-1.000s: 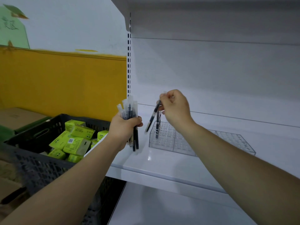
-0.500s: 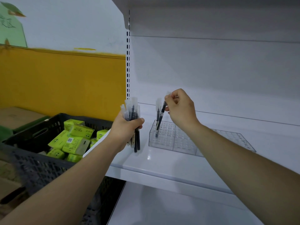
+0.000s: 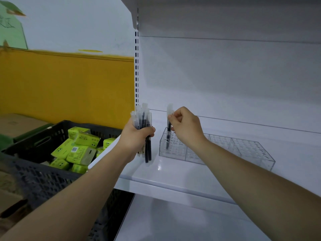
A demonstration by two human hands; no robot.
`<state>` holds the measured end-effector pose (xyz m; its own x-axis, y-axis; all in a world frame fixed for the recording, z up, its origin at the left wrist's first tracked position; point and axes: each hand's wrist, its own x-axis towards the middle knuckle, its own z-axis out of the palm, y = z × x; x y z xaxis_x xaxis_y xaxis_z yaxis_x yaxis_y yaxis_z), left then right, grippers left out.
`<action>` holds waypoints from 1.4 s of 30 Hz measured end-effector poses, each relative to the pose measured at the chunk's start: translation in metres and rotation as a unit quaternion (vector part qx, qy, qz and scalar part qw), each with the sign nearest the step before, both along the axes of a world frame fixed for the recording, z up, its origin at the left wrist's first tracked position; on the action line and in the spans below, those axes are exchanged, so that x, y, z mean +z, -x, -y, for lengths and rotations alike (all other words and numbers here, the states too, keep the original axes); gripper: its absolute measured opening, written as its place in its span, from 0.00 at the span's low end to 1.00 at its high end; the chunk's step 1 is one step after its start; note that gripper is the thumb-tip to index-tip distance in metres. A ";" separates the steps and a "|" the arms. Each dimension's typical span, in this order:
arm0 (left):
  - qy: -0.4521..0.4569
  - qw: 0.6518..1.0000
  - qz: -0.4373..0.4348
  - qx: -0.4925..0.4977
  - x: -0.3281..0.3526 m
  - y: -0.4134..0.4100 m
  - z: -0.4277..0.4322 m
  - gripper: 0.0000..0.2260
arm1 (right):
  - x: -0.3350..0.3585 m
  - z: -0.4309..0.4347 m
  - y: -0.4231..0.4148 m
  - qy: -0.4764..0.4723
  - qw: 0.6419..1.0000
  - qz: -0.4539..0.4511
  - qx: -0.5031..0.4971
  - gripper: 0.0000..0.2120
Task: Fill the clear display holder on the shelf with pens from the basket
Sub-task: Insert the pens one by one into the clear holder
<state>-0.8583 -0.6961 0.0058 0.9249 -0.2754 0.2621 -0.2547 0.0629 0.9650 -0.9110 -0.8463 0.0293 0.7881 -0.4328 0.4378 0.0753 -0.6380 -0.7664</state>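
Note:
The clear display holder [image 3: 225,150], a low acrylic tray with a grid of holes, lies on the white shelf [image 3: 173,176]. My right hand [image 3: 186,126] pinches the clear cap of a black pen [image 3: 168,133] that stands upright in a hole at the holder's far left corner. A second pen seems to stand right beside it. My left hand [image 3: 137,138] grips a bundle of several black pens [image 3: 143,122] with clear caps, upright, just left of the holder above the shelf.
A dark plastic basket [image 3: 40,180] with several lime-green packets [image 3: 78,148] stands left of the shelf. Cardboard boxes [image 3: 15,124] lie behind it. A slotted upright [image 3: 136,66] marks the shelf's left edge. A lower shelf [image 3: 173,221] runs beneath.
My right hand has turned its pen from slanted to upright and lowered it into the holder's left corner. My left hand has kept its bundle in place.

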 end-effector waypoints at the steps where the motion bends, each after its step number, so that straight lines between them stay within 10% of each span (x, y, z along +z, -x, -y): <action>1: 0.001 1.000 -0.001 0.001 0.000 0.000 0.000 0.09 | 0.000 0.000 0.000 0.000 1.000 -0.006 -0.001 0.08; 14: 0.013 0.998 0.021 -0.055 0.007 0.015 -0.001 0.10 | 0.023 -0.027 0.012 0.031 0.992 -0.030 0.120 0.08; 28: 0.065 0.996 -0.038 0.047 0.005 0.016 -0.012 0.02 | 0.038 -0.021 0.022 -0.135 0.985 0.100 0.038 0.07; 42: 0.001 1.000 -0.010 0.024 -0.004 0.016 -0.017 0.05 | 0.034 -0.006 0.021 -0.050 0.992 0.118 0.014 0.05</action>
